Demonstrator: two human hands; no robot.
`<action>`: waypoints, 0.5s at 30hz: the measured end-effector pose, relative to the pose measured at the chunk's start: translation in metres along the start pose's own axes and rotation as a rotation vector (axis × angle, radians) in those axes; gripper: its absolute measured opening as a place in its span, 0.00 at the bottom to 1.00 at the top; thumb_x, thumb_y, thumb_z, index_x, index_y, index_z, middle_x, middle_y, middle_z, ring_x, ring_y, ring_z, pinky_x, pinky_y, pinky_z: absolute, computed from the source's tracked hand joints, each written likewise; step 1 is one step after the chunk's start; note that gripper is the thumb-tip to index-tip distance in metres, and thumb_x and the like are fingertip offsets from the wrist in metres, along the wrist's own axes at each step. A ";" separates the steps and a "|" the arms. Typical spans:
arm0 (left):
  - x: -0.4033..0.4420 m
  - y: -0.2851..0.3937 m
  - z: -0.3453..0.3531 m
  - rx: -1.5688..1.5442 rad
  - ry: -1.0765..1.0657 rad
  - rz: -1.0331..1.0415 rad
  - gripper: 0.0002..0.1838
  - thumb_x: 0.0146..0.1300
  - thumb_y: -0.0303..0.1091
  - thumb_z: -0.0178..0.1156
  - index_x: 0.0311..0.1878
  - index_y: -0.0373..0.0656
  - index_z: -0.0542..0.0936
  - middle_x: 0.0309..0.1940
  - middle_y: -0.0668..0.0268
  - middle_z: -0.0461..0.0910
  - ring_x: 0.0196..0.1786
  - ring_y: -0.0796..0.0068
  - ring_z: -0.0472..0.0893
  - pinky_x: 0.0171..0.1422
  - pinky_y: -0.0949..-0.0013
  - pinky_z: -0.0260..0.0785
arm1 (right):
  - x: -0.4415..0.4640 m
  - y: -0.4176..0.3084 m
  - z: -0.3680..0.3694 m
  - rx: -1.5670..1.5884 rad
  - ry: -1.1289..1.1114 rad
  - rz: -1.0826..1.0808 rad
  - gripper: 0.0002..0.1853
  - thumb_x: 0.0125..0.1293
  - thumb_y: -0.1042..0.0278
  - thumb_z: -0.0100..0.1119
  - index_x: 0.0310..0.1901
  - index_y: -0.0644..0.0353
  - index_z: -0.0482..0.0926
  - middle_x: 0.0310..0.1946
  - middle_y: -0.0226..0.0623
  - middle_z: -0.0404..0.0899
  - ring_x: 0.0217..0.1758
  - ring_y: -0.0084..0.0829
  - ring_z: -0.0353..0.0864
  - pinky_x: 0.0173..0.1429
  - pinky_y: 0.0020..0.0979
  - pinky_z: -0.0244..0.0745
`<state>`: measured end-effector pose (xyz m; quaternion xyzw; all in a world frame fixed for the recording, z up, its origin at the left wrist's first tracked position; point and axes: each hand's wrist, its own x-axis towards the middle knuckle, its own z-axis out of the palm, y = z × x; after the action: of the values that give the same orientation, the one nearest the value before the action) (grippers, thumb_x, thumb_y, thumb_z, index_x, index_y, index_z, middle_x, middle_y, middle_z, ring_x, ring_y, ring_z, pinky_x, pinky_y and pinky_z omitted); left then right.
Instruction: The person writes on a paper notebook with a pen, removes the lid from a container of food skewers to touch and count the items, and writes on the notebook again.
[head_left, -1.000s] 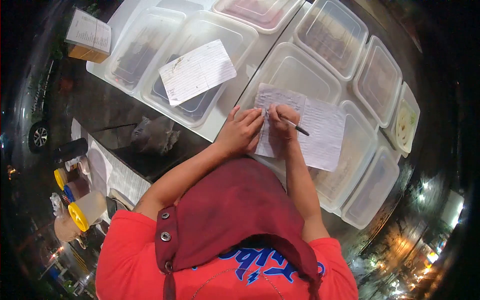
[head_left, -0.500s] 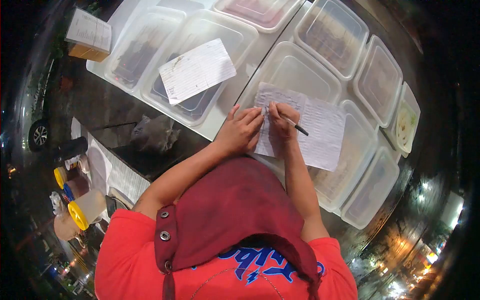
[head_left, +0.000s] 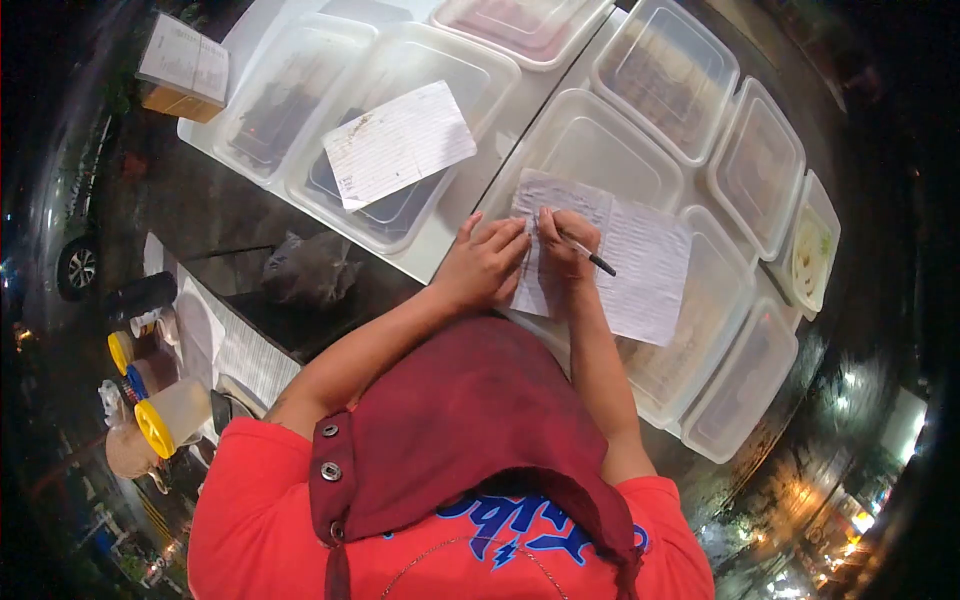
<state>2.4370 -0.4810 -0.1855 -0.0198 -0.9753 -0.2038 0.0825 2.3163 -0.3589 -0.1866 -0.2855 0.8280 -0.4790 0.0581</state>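
My right hand (head_left: 568, 243) is closed round a black pen (head_left: 601, 263), whose back end sticks out to the right. The hand rests on a lined, folded paper sheet (head_left: 645, 265) with handwriting on its left half. That sheet lies across the lids of clear plastic containers. My left hand (head_left: 487, 258) lies along the sheet's left edge, fingers stretched out and touching the paper. A second lined sheet (head_left: 400, 145) with a little writing in one corner lies on another lidded container (head_left: 410, 235), up and left of my hands.
Several more lidded containers (head_left: 665, 75) cover the white table (head_left: 425, 262). A box with a printed white top (head_left: 185, 65) stands at the far left corner. Yellow-lidded jars (head_left: 155, 428) stand at lower left, near a dark plastic bag (head_left: 310, 270). A car wheel (head_left: 78, 266) shows beyond.
The view has shifted very slightly, so the table and containers sit a little lower. My hands, the pen and the sheet keep nearly the same positions.
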 end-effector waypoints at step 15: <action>0.001 -0.001 0.001 -0.002 -0.017 0.000 0.27 0.56 0.40 0.60 0.60 0.46 0.73 0.64 0.63 0.69 0.67 0.66 0.66 0.73 0.44 0.43 | 0.001 -0.002 0.001 0.110 0.041 0.050 0.19 0.67 0.64 0.52 0.21 0.66 0.65 0.17 0.47 0.63 0.20 0.41 0.62 0.28 0.40 0.58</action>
<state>2.4361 -0.4817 -0.1866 -0.0216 -0.9758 -0.2047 0.0741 2.3168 -0.3604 -0.1854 -0.2514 0.8084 -0.5278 0.0685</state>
